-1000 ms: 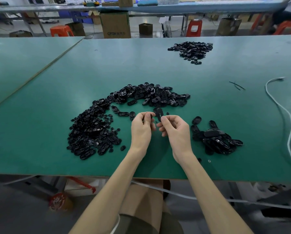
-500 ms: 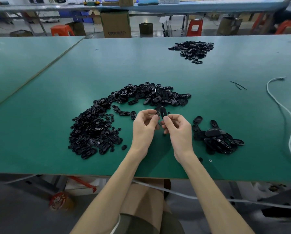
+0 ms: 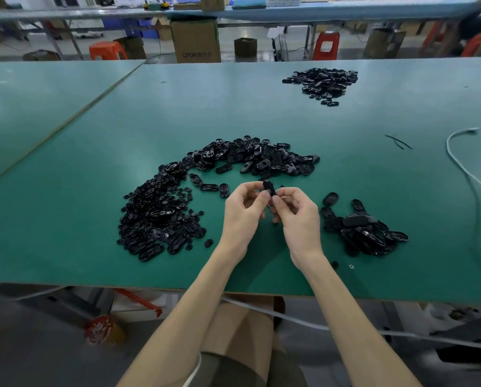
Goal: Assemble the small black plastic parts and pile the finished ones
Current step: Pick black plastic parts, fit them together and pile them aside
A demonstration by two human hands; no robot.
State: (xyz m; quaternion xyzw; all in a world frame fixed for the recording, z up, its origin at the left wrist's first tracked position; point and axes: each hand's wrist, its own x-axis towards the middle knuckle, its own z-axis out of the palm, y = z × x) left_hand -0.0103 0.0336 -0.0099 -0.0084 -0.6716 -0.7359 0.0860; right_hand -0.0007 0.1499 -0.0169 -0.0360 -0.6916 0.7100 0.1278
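Moved: part (image 3: pixel 269 187), from nearer the right hand a second ago to midway between both hands, held just above the surface (image 3: pixel 66 247). Left hand (image 3: pixel 243 216), right hand (image 3: pixel 298 219): fingers (image 3: pixel 264 195) of each pinch the part, thumbs meeting at it. Heap (image 3: pixel 161 216) lies left; pile (image 3: pixel 365 233) lies just right of the right hand. Judgement: halves probably being pressed together; piling not yet done.

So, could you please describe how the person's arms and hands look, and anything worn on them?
No sleeves show: the left forearm and right forearm are bare. The left hand and right hand wear no gloves, and no watch, bracelet or ring is visible.
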